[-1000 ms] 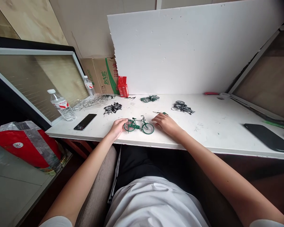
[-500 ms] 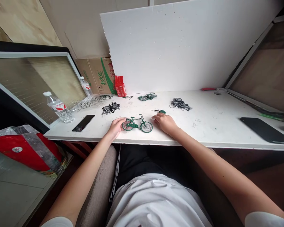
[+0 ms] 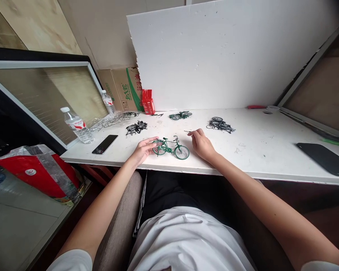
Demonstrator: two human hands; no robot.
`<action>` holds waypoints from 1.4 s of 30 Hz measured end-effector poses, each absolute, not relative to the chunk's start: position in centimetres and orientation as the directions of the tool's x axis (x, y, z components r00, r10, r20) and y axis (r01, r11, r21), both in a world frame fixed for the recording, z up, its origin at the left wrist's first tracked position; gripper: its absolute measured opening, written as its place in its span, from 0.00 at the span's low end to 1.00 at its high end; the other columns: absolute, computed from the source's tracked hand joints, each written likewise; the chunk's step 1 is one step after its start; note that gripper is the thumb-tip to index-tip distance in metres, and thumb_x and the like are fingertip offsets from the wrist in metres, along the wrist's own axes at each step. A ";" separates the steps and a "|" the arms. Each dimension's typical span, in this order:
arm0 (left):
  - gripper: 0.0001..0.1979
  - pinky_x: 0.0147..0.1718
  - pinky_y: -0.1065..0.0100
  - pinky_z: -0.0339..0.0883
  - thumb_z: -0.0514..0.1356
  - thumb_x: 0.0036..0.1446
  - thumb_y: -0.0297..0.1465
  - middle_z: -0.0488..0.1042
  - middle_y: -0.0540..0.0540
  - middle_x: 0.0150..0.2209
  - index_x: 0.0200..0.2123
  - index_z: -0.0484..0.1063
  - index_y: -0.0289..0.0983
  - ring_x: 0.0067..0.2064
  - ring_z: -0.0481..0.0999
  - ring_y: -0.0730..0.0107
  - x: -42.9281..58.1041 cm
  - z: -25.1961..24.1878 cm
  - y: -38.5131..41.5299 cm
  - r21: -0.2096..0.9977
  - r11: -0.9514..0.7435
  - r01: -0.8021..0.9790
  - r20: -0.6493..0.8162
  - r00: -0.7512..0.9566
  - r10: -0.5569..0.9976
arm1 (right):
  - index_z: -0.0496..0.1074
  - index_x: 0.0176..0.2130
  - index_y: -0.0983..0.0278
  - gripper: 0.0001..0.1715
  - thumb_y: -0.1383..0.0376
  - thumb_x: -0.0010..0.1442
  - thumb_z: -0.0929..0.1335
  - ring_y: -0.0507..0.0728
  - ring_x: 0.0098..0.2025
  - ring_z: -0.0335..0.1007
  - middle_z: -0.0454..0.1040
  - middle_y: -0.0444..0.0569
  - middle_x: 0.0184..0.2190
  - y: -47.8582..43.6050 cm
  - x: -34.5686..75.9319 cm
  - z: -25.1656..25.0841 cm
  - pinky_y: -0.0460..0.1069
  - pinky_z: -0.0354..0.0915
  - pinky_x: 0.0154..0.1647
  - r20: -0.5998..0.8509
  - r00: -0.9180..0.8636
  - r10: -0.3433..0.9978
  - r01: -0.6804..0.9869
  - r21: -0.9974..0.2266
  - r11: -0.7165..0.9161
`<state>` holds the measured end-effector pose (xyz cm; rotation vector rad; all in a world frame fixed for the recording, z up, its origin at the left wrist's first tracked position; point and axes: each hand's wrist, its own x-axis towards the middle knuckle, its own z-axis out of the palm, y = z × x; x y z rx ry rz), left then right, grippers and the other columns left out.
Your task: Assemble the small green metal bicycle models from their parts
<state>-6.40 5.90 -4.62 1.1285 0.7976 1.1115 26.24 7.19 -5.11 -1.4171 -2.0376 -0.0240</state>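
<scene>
A small green model bicycle (image 3: 170,148) stands upright near the table's front edge, its front wheel to the right. My left hand (image 3: 142,150) pinches it by the rear wheel. Just right of the front wheel, my right hand (image 3: 202,145) is closed over the handle of a small screwdriver (image 3: 187,131). Only its thin shaft shows, pointing left past the fingertips; the handle is hidden. Behind lies a bundle of green bicycle parts (image 3: 180,115). Black bicycle parts lie in two heaps, one at the left (image 3: 136,128) and one at the right (image 3: 220,124).
A phone (image 3: 105,144) and a water bottle (image 3: 77,125) are at the left, with clear part frames (image 3: 113,120) behind. A red box (image 3: 148,102) stands before a carton (image 3: 124,88). At the right lie a black device (image 3: 324,159) and a red object (image 3: 256,107).
My right hand has moved forward onto the screwdriver and closed over its green handle. The left hand keeps its hold on the model bicycle. The whole view has shifted slightly.
</scene>
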 end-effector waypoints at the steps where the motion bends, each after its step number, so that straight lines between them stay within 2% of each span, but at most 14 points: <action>1: 0.29 0.47 0.56 0.80 0.75 0.54 0.32 0.84 0.34 0.52 0.59 0.78 0.35 0.48 0.85 0.54 -6.5 -4.7 5.9 0.964 0.037 -0.263 0.044 0.296 0.954 | 0.71 0.60 0.64 0.22 0.67 0.75 0.57 0.60 0.34 0.70 0.70 0.61 0.53 7.2 26.2 -5.1 0.54 0.66 0.34 0.528 -0.180 0.830 0.852 -0.337 0.399; 3: 0.30 0.47 0.58 0.79 0.76 0.53 0.32 0.84 0.35 0.52 0.60 0.78 0.35 0.48 0.85 0.55 -6.6 -4.7 5.9 0.968 0.027 -0.250 0.053 0.309 0.950 | 0.72 0.59 0.63 0.22 0.65 0.75 0.57 0.61 0.34 0.70 0.70 0.61 0.53 7.3 26.3 -5.2 0.54 0.65 0.33 0.533 -0.108 0.839 0.861 -0.371 0.347; 6: 0.33 0.46 0.62 0.78 0.77 0.52 0.31 0.84 0.35 0.52 0.61 0.78 0.36 0.48 0.85 0.58 -6.8 -4.7 5.8 0.970 0.020 -0.242 0.063 0.330 0.942 | 0.74 0.56 0.63 0.21 0.65 0.75 0.57 0.63 0.40 0.72 0.69 0.61 0.52 7.6 26.6 -5.2 0.56 0.68 0.39 0.519 -0.026 0.855 0.824 -0.473 0.312; 11: 0.39 0.47 0.63 0.77 0.79 0.50 0.30 0.85 0.37 0.49 0.66 0.73 0.38 0.49 0.85 0.59 -6.5 -4.5 5.5 0.967 -0.003 -0.255 0.076 0.279 0.957 | 0.73 0.52 0.61 0.18 0.67 0.74 0.57 0.65 0.49 0.69 0.67 0.58 0.47 7.6 26.9 -4.2 0.59 0.71 0.51 0.626 0.016 0.780 0.712 -0.555 0.430; 14: 0.33 0.45 0.62 0.77 0.79 0.50 0.32 0.85 0.35 0.50 0.59 0.78 0.35 0.49 0.84 0.57 -5.7 -4.8 5.6 0.965 0.000 -0.262 0.060 0.219 0.974 | 0.71 0.53 0.60 0.18 0.67 0.74 0.57 0.65 0.50 0.69 0.66 0.57 0.47 6.8 26.6 -3.0 0.60 0.71 0.51 0.698 0.052 0.715 0.671 -0.554 0.492; 17: 0.26 0.44 0.64 0.75 0.79 0.50 0.33 0.85 0.34 0.50 0.52 0.81 0.33 0.50 0.84 0.56 -4.4 -5.5 5.9 0.963 -0.004 -0.268 0.041 0.135 0.990 | 0.69 0.55 0.58 0.18 0.63 0.76 0.56 0.64 0.47 0.70 0.66 0.58 0.49 5.5 25.5 -1.9 0.59 0.72 0.44 0.735 0.073 0.674 0.605 -0.570 0.556; 22: 0.23 0.46 0.63 0.75 0.78 0.52 0.30 0.84 0.34 0.50 0.51 0.81 0.32 0.50 0.83 0.58 -2.6 -6.0 6.0 0.945 0.004 -0.327 -0.005 -0.004 1.000 | 0.67 0.56 0.55 0.16 0.56 0.78 0.57 0.62 0.40 0.71 0.68 0.55 0.46 2.4 22.2 -1.4 0.58 0.72 0.39 0.684 -0.110 0.722 0.483 -0.598 0.640; 26: 0.23 0.50 0.63 0.74 0.77 0.53 0.28 0.83 0.38 0.49 0.52 0.79 0.33 0.48 0.83 0.63 -1.9 -5.8 5.6 0.895 -0.046 -0.443 0.017 -0.069 0.997 | 0.69 0.52 0.57 0.13 0.62 0.79 0.58 0.63 0.46 0.70 0.70 0.55 0.45 0.2 19.6 -2.2 0.59 0.71 0.44 0.723 -0.334 0.605 0.338 -0.508 0.792; 28: 0.23 0.51 0.63 0.74 0.77 0.53 0.28 0.83 0.40 0.49 0.52 0.79 0.34 0.47 0.82 0.64 -1.7 -5.8 5.5 0.882 -0.051 -0.469 0.029 -0.055 0.998 | 0.69 0.54 0.57 0.13 0.66 0.78 0.58 0.62 0.47 0.70 0.70 0.55 0.46 -0.1 18.8 -2.9 0.58 0.70 0.46 0.708 -0.407 0.577 0.281 -0.505 0.816; 31: 0.25 0.53 0.61 0.73 0.78 0.50 0.26 0.83 0.41 0.48 0.52 0.79 0.34 0.48 0.82 0.63 -1.7 -5.8 5.5 0.876 -0.031 -0.481 0.038 0.006 0.999 | 0.69 0.54 0.58 0.13 0.67 0.78 0.58 0.61 0.46 0.69 0.70 0.54 0.45 0.5 18.6 -4.2 0.57 0.69 0.45 0.664 -0.446 0.600 0.268 -0.541 0.797; 34: 0.26 0.56 0.58 0.72 0.79 0.48 0.27 0.82 0.41 0.46 0.52 0.80 0.34 0.49 0.81 0.62 -1.7 -5.9 5.5 0.898 -0.054 -0.436 0.088 0.060 0.994 | 0.68 0.54 0.58 0.11 0.64 0.78 0.60 0.60 0.44 0.69 0.70 0.54 0.46 1.5 18.9 -5.2 0.56 0.69 0.44 0.616 -0.373 0.694 0.256 -0.650 0.715; 38: 0.27 0.59 0.56 0.71 0.80 0.46 0.29 0.82 0.39 0.47 0.50 0.81 0.33 0.50 0.80 0.60 -1.8 -6.2 5.4 0.939 -0.162 -0.304 0.202 0.106 0.974 | 0.66 0.54 0.57 0.10 0.58 0.77 0.64 0.57 0.36 0.67 0.69 0.51 0.45 2.5 19.2 -6.2 0.53 0.68 0.35 0.505 -0.306 0.807 0.114 -0.822 0.558; 42: 0.28 0.59 0.53 0.72 0.81 0.44 0.30 0.82 0.37 0.50 0.50 0.81 0.33 0.50 0.80 0.59 -1.8 -6.4 5.4 0.954 -0.183 -0.237 0.226 0.172 0.959 | 0.64 0.51 0.56 0.12 0.54 0.74 0.67 0.54 0.32 0.64 0.68 0.48 0.43 2.9 19.1 -6.7 0.51 0.66 0.29 0.481 -0.255 0.839 0.028 -0.863 0.504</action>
